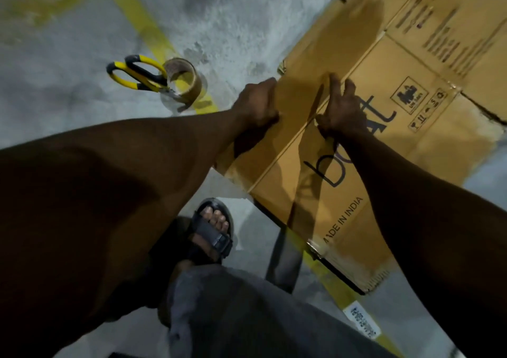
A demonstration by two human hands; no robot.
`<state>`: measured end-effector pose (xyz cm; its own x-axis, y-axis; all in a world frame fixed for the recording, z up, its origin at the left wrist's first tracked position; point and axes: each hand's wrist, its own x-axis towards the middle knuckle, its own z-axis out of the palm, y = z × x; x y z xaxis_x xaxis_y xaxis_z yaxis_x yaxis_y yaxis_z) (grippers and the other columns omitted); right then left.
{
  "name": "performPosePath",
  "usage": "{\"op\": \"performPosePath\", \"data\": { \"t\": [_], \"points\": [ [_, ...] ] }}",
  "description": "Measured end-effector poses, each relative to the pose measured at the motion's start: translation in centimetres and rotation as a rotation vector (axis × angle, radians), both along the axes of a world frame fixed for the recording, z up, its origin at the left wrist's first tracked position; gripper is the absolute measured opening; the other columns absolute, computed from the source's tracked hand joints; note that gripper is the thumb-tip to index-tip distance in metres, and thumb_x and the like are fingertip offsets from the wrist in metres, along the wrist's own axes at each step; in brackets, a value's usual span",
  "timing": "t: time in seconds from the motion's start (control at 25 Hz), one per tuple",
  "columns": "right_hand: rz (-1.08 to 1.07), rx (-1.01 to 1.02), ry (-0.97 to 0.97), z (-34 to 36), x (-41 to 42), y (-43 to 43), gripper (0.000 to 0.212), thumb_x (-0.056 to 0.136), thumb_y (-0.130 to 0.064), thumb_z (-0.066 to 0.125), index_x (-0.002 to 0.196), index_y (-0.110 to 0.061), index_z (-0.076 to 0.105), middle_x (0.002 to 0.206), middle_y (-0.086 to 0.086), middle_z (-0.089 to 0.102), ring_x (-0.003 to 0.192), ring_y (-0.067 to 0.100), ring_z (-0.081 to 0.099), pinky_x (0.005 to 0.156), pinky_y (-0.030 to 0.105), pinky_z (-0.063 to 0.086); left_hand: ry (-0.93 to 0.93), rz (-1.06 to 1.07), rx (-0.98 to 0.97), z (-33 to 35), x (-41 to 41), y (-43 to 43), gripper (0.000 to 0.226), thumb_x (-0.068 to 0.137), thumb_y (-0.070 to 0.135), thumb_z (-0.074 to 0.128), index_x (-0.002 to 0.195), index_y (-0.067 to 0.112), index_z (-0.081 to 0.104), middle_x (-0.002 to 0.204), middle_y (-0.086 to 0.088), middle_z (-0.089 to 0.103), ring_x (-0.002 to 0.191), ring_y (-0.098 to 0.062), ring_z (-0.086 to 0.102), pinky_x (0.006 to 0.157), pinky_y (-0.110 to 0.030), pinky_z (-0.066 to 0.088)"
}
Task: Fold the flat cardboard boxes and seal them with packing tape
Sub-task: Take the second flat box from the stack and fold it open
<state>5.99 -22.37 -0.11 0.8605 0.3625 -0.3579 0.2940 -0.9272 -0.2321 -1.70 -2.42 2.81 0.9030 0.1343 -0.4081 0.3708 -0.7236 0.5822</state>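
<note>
Directly under both hands lies the flattened cardboard box, brown, spread on the concrete floor and stretching away to the right and beyond the fingertips. It is printed with a large dark logo, "MADE IN INDIA" and a block of handling symbols. The left hand grips the box's near-left edge, fingers curled over the rim of a flap. The right hand is just beside it, on the far side of a crease that runs between the two; its fingers are splayed wide and press flat onto the printed panel. Both bare forearms reach in from the bottom of the view.

To the left of the left hand, a little apart from the box, a roll of brown packing tape stands on the floor, and yellow-and-black scissors lean against it with their blades toward the roll. A painted yellow line runs under the tape. Nearer than the hands, a foot in a dark sandal rests on the floor beside the box's near edge, with a grey trouser leg below it and a white label to the right of that leg
</note>
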Motion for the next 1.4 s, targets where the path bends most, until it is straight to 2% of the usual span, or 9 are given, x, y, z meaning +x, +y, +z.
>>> {"op": "performPosePath", "data": {
  "t": [0.12, 0.32, 0.48, 0.6, 0.72, 0.92, 1.12, 1.24, 1.4],
  "points": [
    [0.043, 0.030, -0.177, 5.1, 1.9, 0.6, 0.095, 0.082, -0.028, 0.075, 0.154, -0.022, 0.013, 0.160, 0.018, 0.012, 0.138, 0.042, 0.029, 0.102, 0.058, 0.041, -0.113, -0.074, 0.035, 3.6, -0.6, -2.2, 0.048, 0.080, 0.027, 0.071, 0.121, 0.014, 0.050, 0.112, -0.014, 0.063, 0.099, -0.031, 0.061, 0.075, -0.034, 0.049],
    [0.084, -0.024, -0.489, 16.2, 3.4, -0.4, 0.092, 0.074, -0.030, 0.079, 0.147, -0.013, 0.027, 0.157, 0.017, 0.024, 0.142, 0.039, 0.027, 0.109, 0.059, 0.032, -0.235, -0.159, 0.012, 14.1, 0.1, -3.3, 0.033, 0.079, 0.023, 0.067, 0.107, 0.018, 0.050, 0.098, -0.010, 0.062, 0.086, -0.028, 0.061, 0.071, -0.035, 0.052],
    [0.088, -0.028, -0.574, 27.6, 3.3, -2.7, 0.097, 0.072, -0.034, 0.080, 0.150, -0.027, 0.022, 0.160, 0.010, 0.019, 0.145, 0.038, 0.019, 0.110, 0.064, 0.024, -0.323, -0.268, 0.043, 25.1, 0.0, -4.1, 0.027, 0.073, 0.016, 0.065, 0.098, 0.021, 0.054, 0.090, -0.006, 0.063, 0.080, -0.025, 0.061, 0.064, -0.032, 0.050],
    [0.152, -0.109, -0.618, 36.6, 1.8, -3.7, 0.063, 0.078, -0.037, 0.075, 0.132, -0.022, 0.048, 0.146, 0.012, 0.044, 0.141, 0.038, 0.027, 0.110, 0.060, 0.023, -0.407, -0.361, 0.122, 33.3, -1.9, -4.0, 0.027, 0.069, 0.010, 0.064, 0.094, 0.015, 0.055, 0.084, -0.008, 0.062, 0.076, -0.027, 0.059, 0.060, -0.033, 0.046],
    [0.191, -0.126, -0.769, 44.4, -1.0, -3.7, 0.038, 0.082, -0.028, 0.072, 0.113, -0.013, 0.056, 0.118, 0.016, 0.060, 0.119, 0.038, 0.046, 0.105, 0.051, 0.031, -0.480, -0.417, 0.238, 41.6, -4.0, -2.9, 0.028, 0.068, 0.009, 0.064, 0.093, 0.017, 0.053, 0.090, -0.009, 0.062, 0.084, -0.028, 0.058, 0.063, -0.031, 0.038],
    [0.194, 0.054, -0.935, 55.6, -5.6, -0.4, 0.034, 0.076, -0.020, 0.079, 0.099, -0.009, 0.056, 0.099, 0.017, 0.061, 0.096, 0.038, 0.053, 0.086, 0.045, 0.041, -0.412, -0.304, 0.519, 56.0, -8.9, -0.3, 0.038, 0.082, 0.024, 0.063, 0.119, 0.022, 0.055, 0.097, -0.003, 0.057, 0.090, -0.020, 0.054, 0.071, -0.034, 0.042],
    [0.331, 0.288, -1.131, 65.1, -11.4, 10.0, 0.038, 0.080, -0.025, 0.071, 0.111, -0.008, 0.057, 0.112, 0.018, 0.061, 0.106, 0.040, 0.053, 0.093, 0.051, 0.039, -0.572, -0.096, 0.687, 66.6, -14.9, 4.6, 0.020, 0.090, 0.022, 0.061, 0.109, 0.017, 0.059, 0.093, -0.002, 0.055, 0.086, -0.016, 0.059, 0.065, -0.028, 0.047],
    [0.388, 0.421, -1.276, 68.4, -14.7, 17.9, 0.023, 0.086, -0.020, 0.064, 0.104, -0.007, 0.059, 0.102, 0.017, 0.062, 0.097, 0.040, 0.057, 0.088, 0.050, 0.042, -0.690, 0.023, 0.845, 70.3, -20.1, 10.3, 0.013, 0.088, 0.017, 0.063, 0.101, 0.016, 0.062, 0.085, -0.001, 0.052, 0.077, -0.016, 0.054, 0.062, -0.029, 0.042],
    [0.511, 0.539, -1.398, 70.6, -20.6, 29.5, 0.019, 0.084, -0.022, 0.069, 0.098, -0.010, 0.063, 0.091, 0.012, 0.064, 0.084, 0.035, 0.061, 0.075, 0.046, 0.048, -0.645, 0.182, 0.980, 72.5, -28.0, 19.8, 0.017, 0.084, 0.019, 0.067, 0.100, 0.015, 0.065, 0.086, -0.007, 0.060, 0.079, -0.025, 0.062, 0.069, -0.041, 0.055]
  ]
}}
